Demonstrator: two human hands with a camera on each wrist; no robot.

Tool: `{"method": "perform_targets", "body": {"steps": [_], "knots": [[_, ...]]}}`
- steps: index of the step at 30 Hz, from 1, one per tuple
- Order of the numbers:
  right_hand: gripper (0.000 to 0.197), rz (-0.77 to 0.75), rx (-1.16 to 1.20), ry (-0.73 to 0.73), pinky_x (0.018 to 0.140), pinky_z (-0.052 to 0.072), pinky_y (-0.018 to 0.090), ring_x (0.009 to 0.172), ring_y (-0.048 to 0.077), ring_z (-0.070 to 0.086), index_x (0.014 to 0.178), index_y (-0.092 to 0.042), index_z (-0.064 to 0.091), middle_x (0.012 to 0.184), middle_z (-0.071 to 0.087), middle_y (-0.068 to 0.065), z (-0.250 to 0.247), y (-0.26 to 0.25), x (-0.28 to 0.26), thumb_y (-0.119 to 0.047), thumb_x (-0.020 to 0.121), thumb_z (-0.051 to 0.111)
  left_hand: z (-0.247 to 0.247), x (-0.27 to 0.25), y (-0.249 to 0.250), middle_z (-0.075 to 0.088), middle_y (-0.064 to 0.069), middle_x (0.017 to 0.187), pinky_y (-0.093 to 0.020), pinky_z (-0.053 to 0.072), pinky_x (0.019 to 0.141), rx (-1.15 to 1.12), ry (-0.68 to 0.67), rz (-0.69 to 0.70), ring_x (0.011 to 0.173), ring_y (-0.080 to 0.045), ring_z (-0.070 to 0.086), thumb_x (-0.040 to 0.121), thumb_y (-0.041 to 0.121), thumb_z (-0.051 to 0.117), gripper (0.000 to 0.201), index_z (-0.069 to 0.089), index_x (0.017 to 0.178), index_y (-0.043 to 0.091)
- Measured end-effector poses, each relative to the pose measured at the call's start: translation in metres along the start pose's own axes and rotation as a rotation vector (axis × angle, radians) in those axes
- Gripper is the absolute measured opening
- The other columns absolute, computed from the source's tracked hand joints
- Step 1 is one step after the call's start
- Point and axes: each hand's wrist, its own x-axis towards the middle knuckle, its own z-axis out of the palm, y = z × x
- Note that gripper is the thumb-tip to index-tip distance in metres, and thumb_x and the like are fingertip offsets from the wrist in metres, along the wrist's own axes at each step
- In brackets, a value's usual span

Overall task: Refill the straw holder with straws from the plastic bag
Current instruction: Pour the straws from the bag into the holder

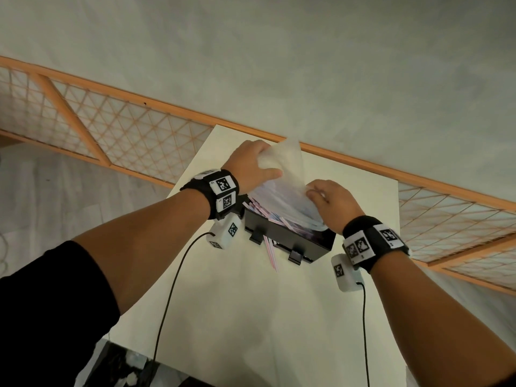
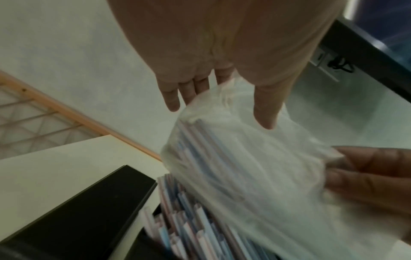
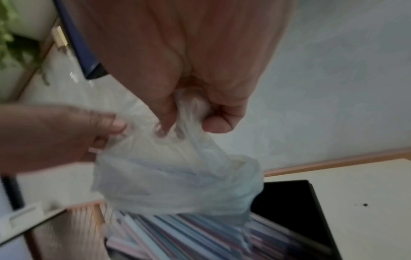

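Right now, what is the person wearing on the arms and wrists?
Each wrist has a black band with white square code tags. A small white box with a thin black cable hangs under each wrist. The left arm shows a black sleeve; the right forearm is bare.

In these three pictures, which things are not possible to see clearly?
- Straws left in the plastic bag: count unclear; film and blur, both wrist views.
- Straw holder depth: covered by bag and straws, all views.
- Left hand fingers: hidden behind bag, head view.

Black straw holder (image 1: 290,233); pink-, blue- and white-striped straws (image 2: 189,227).
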Motion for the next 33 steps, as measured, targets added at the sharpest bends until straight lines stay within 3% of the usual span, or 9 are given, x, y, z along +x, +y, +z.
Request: {"method": "perform_targets", "body": {"steps": [5,9,12,17,21,24,27,29,33], "knots": [[0.016,0.029,0.217,0.055,0.064,0.040,0.017,0.074,0.004,0.056,0.093,-0.019,0.068,0.083,0.066,-0.007,-0.021,-0.005,-0.007,-0.025,0.102,0.056,0.003,-0.005,-0.023,0.061,0.007,0.133,-0.034,0.053,0.098,-0.199,-0.068,-0.138,0.117,-0.014,0.062,0.072,0.057,0.086,0.091,0.042,0.147,0.028],[0.013,0.048,0.347,0.087,0.069,0.044,0.027,0.075,0.012,0.057,0.090,-0.018,0.068,0.086,0.068,0.004,-0.023,-0.005,-0.006,-0.022,0.100,0.060,0.005,-0.006,-0.023,0.068,0.011,0.126,-0.038,0.053,0.103,-0.231,-0.019,-0.065,0.115,-0.010,0.064,0.085,0.048,0.077,0.059,0.059,0.137,0.026],[0.011,0.080,0.361,0.089,0.070,0.050,0.033,0.075,0.017,0.060,0.089,-0.021,0.068,0.090,0.069,0.010,-0.021,-0.001,-0.007,-0.023,0.098,0.062,0.001,-0.004,-0.017,0.074,0.011,0.110,-0.036,0.053,0.104,-0.303,0.099,-0.048,0.102,-0.006,0.067,0.097,0.034,0.069,0.023,0.075,0.113,0.019],[0.009,0.092,0.271,0.115,0.057,0.045,0.014,0.072,0.012,0.059,0.093,-0.016,0.064,0.090,0.066,0.002,-0.026,0.002,-0.012,-0.023,0.098,0.063,-0.012,0.002,0.002,0.075,0.006,0.097,-0.027,0.055,0.089,-0.348,0.147,0.001,0.092,-0.010,0.068,0.096,0.032,0.070,0.017,0.076,0.099,0.017],[0.014,0.088,0.102,0.097,0.059,0.040,0.025,0.069,0.012,0.056,0.093,-0.019,0.059,0.082,0.062,-0.004,-0.024,0.006,-0.015,-0.030,0.101,0.057,-0.015,0.005,0.019,0.076,-0.006,0.093,-0.034,0.055,0.082,-0.325,0.146,0.106,0.085,-0.021,0.069,0.098,0.027,0.066,0.012,0.073,0.096,0.017],[0.007,0.113,0.069,0.114,0.057,0.038,0.026,0.068,0.015,0.055,0.093,-0.019,0.057,0.078,0.063,-0.001,-0.024,0.007,-0.017,-0.019,0.098,0.053,-0.013,0.005,0.025,0.076,0.003,0.089,-0.026,0.055,0.088,-0.393,0.152,0.105,0.089,-0.012,0.074,0.101,0.020,0.062,0.010,0.070,0.095,0.023],[0.009,0.099,0.050,0.159,0.054,0.038,0.028,0.061,0.012,0.054,0.093,-0.015,0.053,0.075,0.062,0.001,-0.027,0.006,-0.018,-0.008,0.093,0.048,-0.014,0.003,0.034,0.076,-0.003,0.094,-0.019,0.052,0.085,-0.456,0.151,0.107,0.088,-0.007,0.072,0.100,0.018,0.064,0.009,0.071,0.103,0.013],[0.006,0.102,0.026,0.186,0.053,0.037,0.030,0.060,0.018,0.050,0.089,-0.010,0.049,0.071,0.056,0.005,-0.028,0.005,-0.018,-0.004,0.089,0.048,-0.014,0.003,0.037,0.074,-0.007,0.105,-0.022,0.052,0.088,-0.471,0.116,0.079,0.094,-0.010,0.069,0.094,0.027,0.073,0.020,0.071,0.109,0.015],[0.005,0.162,0.072,0.202,0.053,0.038,0.031,0.062,0.025,0.050,0.088,-0.004,0.050,0.072,0.055,0.011,-0.026,0.007,-0.015,-0.001,0.085,0.048,-0.015,0.003,0.018,0.066,0.010,0.127,-0.034,0.051,0.106,-0.368,-0.054,-0.065,0.118,-0.006,0.063,0.066,0.070,0.084,0.074,0.060,0.125,0.033]]}}
